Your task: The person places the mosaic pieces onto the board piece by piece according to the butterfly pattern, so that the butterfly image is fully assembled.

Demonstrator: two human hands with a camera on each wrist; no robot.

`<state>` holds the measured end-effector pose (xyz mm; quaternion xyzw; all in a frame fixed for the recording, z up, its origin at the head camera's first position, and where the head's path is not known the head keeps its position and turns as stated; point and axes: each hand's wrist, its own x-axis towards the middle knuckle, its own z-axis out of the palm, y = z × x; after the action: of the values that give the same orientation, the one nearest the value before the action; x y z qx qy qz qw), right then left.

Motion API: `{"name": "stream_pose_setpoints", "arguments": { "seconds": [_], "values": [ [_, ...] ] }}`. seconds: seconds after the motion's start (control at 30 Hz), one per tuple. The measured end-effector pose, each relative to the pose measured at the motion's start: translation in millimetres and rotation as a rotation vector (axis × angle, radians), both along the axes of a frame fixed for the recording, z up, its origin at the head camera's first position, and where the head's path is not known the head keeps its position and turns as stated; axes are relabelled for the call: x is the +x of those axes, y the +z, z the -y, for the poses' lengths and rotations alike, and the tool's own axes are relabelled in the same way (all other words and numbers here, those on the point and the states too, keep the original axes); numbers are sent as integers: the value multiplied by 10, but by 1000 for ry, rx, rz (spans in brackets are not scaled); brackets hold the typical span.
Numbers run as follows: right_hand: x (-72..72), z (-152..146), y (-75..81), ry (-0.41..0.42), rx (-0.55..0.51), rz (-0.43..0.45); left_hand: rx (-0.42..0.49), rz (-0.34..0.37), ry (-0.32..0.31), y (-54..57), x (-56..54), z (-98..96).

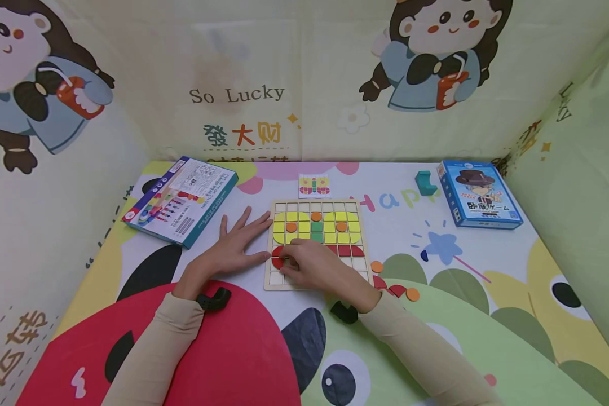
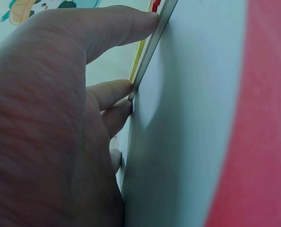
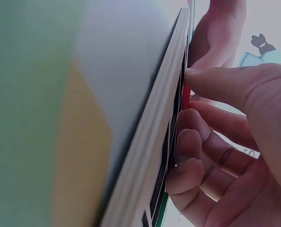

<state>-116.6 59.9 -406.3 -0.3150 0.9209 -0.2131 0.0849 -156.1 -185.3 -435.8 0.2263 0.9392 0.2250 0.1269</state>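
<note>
A wooden grid board (image 1: 355,278) lies on the table, holding yellow, green, orange and red mosaic tiles. Along its left edge my left hand (image 1: 233,248) is spread, thumb and fingertips touching the rim. My right hand (image 1: 317,262) reaches over the lower left of the board, the other fingers curled. Its thumb and index finger pinch a red tile (image 3: 187,96) at the board surface in the right wrist view. Red quarter-round tiles (image 1: 277,263) show just left of those fingertips. Part of the red row is hidden under the right hand.
A small pattern card (image 1: 314,186) lies behind the board. Loose orange discs (image 1: 413,294) and red tiles (image 1: 397,290) lie to its right, near the right forearm. One game box (image 1: 188,197) stands at left, a blue box (image 1: 482,194) and a teal piece (image 1: 426,184) at right.
</note>
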Motion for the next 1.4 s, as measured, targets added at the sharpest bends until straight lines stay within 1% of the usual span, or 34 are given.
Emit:
{"name": "stream_pose_setpoints", "arguments": {
  "seconds": [0.37, 0.43, 0.53, 0.63, 0.7, 0.9, 1.0, 1.1, 1.23, 1.4],
  "values": [
    [-8, 25, -14, -10, -6, 7, -5, 0, 4, 9, 5, 14],
    [-2, 10, 2, -13, -8, 16, -7, 0, 5, 8, 4, 16],
    [23, -66, 44, -39, -18, 39, -10, 2, 5, -1, 2, 21],
    [58, -231, 84, -86, -29, 45, -8, 1, 3, -7, -1, 24],
    [85, -390, 108, -112, -40, 33, -2, 2, 1, -9, -2, 25],
    [175, -1017, 130, -203, -40, 0, 3, 6, 0, -7, -5, 4],
    [237, -1347, 124, -253, -18, 27, 1, 5, 0, -14, -13, -10],
    [288, -1606, 93, -278, -2, 55, -2, 6, 1, -8, -12, -19],
    [322, -1786, 47, -268, -2, 77, -2, 9, 5, 10, -5, -22],
    [317, -1822, -1, -248, -5, 77, -2, 12, 11, 3, -5, -6]
  ]
}}
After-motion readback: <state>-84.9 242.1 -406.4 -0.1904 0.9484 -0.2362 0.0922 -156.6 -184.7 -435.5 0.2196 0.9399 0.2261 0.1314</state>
